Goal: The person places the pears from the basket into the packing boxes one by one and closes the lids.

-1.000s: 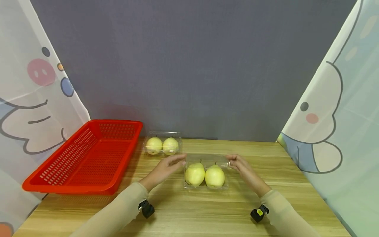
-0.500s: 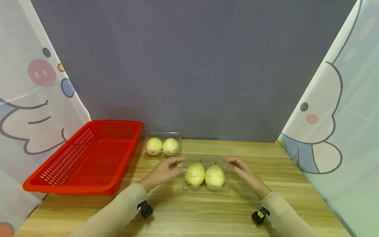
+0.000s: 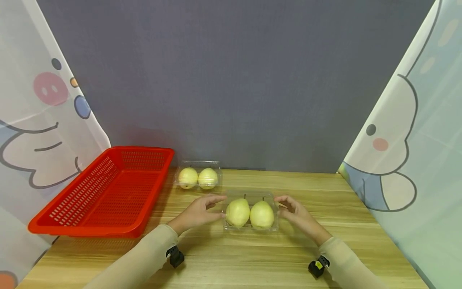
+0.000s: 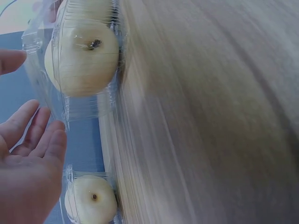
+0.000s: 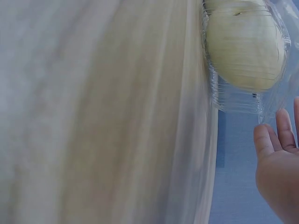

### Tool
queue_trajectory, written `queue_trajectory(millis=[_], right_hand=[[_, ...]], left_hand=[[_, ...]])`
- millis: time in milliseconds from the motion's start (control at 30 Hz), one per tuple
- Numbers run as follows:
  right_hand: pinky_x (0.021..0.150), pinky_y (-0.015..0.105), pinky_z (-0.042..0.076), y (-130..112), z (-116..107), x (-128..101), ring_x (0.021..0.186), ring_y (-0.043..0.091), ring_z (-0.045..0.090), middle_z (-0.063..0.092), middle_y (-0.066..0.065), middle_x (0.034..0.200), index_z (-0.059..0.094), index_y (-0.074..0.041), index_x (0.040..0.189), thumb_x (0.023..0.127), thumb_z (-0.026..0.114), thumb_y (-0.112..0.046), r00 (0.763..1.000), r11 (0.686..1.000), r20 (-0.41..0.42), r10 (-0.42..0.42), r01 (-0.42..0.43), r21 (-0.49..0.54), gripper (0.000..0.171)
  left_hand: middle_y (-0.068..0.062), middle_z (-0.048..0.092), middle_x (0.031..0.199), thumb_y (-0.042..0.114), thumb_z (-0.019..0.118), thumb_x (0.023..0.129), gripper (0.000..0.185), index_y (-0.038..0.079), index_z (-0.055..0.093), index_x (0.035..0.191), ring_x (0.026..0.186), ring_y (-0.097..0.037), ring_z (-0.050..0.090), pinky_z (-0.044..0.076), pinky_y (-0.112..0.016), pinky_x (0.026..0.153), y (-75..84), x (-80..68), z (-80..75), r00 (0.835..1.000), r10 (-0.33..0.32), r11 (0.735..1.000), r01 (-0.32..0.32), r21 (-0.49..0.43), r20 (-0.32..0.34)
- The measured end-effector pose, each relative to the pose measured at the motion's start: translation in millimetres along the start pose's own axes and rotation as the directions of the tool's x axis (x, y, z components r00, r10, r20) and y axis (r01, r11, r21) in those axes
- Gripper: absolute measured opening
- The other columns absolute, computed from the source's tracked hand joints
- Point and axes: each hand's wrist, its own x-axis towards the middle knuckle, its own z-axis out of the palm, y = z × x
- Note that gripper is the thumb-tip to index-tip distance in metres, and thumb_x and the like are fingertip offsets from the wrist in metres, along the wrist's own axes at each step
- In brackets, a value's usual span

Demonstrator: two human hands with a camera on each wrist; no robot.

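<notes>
A clear plastic clamshell box (image 3: 251,229) holds two yellow-green pears, a left pear (image 3: 237,213) and a right pear (image 3: 262,215), both with stems up. Its lid lies over the fruit; whether it is latched I cannot tell. My left hand (image 3: 197,212) is at the box's left side, thumb toward the near corner, fingers toward the far one. On the opposite side my right hand (image 3: 300,217) mirrors it. In the left wrist view the fingers (image 4: 35,133) are loosely extended beside the plastic. The right wrist view shows fingertips (image 5: 281,122) at the lid's edge.
A red perforated plastic basket (image 3: 157,196) stands at the left of the wooden table (image 3: 238,261). Behind my left hand is another clear box (image 3: 197,163) with two pears. A grey panel (image 3: 231,88) rises at the table's back, with patterned curtains on either side.
The lid has come down over the pears. Both thumbs have moved nearer to the box's front corners, spreading from the other fingers. The basket and the rear box have stayed put.
</notes>
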Motion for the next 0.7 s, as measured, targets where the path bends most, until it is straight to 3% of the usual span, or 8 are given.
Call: queue_trajectory(millis=[100,267,500,700], right_hand=[[0.111,0.036,0.036,1.0,-0.8,-0.1,0.140,0.046,0.032,0.042,0.027,0.146,0.048,0.009,0.132,0.095,0.063,-0.002,1.000,1.000,0.011,-0.006,0.006,-0.007,0.041],[0.111,0.053,0.032,0.4,-1.2,-1.2,0.139,0.048,0.033,0.042,0.027,0.147,0.048,0.008,0.131,0.094,0.064,-0.002,0.999,1.000,0.020,0.026,-0.026,-0.005,0.042],[0.112,0.050,0.032,-1.6,-1.2,-2.0,0.139,0.048,0.033,0.040,0.028,0.148,0.049,0.008,0.130,0.092,0.065,-0.002,0.998,0.998,0.018,0.057,-0.057,-0.001,0.042],[0.112,0.045,0.032,-3.4,-0.5,-1.7,0.139,0.047,0.034,0.040,0.028,0.148,0.048,0.009,0.131,0.092,0.067,-0.004,0.998,0.998,0.023,0.064,-0.064,0.008,0.045]], left_hand=[[-0.009,0.052,0.145,0.023,0.079,0.088,0.063,0.003,0.054,0.143,0.136,-0.030,0.045,0.034,-0.048,0.113,-1.6,-0.7,0.7,1.000,0.005,1.000,-0.005,0.006,0.010],[-0.011,0.050,0.146,0.022,0.079,0.088,0.063,0.001,0.054,0.143,0.137,-0.032,0.044,0.032,-0.049,0.114,-2.4,-0.5,1.8,1.000,0.007,1.000,-0.007,-0.004,0.026],[-0.012,0.051,0.145,0.019,0.080,0.087,0.062,0.002,0.055,0.142,0.135,-0.032,0.045,0.033,-0.051,0.113,0.6,-1.1,2.6,1.000,0.005,1.000,-0.004,-0.025,0.024],[-0.012,0.052,0.145,0.019,0.080,0.087,0.061,0.005,0.056,0.141,0.133,-0.037,0.047,0.035,-0.054,0.111,4.3,-2.3,2.8,0.999,-0.034,0.998,0.035,-0.043,0.014]])
